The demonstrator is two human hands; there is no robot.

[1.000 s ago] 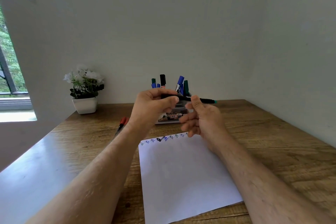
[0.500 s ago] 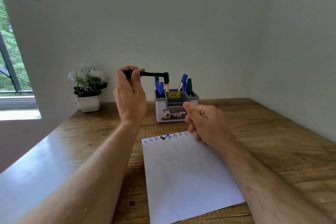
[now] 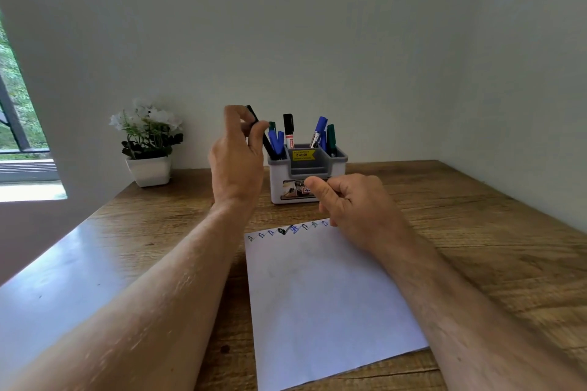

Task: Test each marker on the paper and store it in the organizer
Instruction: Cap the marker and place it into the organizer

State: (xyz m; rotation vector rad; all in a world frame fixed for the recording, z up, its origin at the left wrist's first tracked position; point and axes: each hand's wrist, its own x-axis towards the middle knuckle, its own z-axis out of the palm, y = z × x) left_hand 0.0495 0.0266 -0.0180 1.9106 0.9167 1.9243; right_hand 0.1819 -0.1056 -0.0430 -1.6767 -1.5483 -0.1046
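- While your left hand (image 3: pixel 236 162) is raised at the organizer's left side, its fingers are curled round a black marker (image 3: pixel 261 133), pinching it near the upper end.
- That marker tilts, top leaning left above your fingers, lower end down in the left compartment of the organizer (image 3: pixel 306 174), among the blue markers (image 3: pixel 275 142) standing there.
- Your right hand (image 3: pixel 352 203) hovers low, just in front of the organizer and right of your left wrist; its fingers are curled in with the thumb stuck forward, and it holds nothing.
- Your two hands are apart, the left higher and farther from you than the right.
- Behind your right hand the organizer is grey and white with a yellow price sticker (image 3: pixel 303 154) on its middle section.
- More markers stand in it: a black-capped one with a red and white barrel (image 3: pixel 288 132) just right of your left hand's marker, and a blue one (image 3: pixel 318 132) and a dark green one (image 3: pixel 331 138) in the right compartment.
- Below your right hand lies the paper (image 3: pixel 324 301) on the wooden table (image 3: pixel 492 247), a row of small blue and black test marks (image 3: pixel 287 229) along its far edge.
- Left of your left hand, at the wall, sits a white pot of white flowers (image 3: pixel 147 143).
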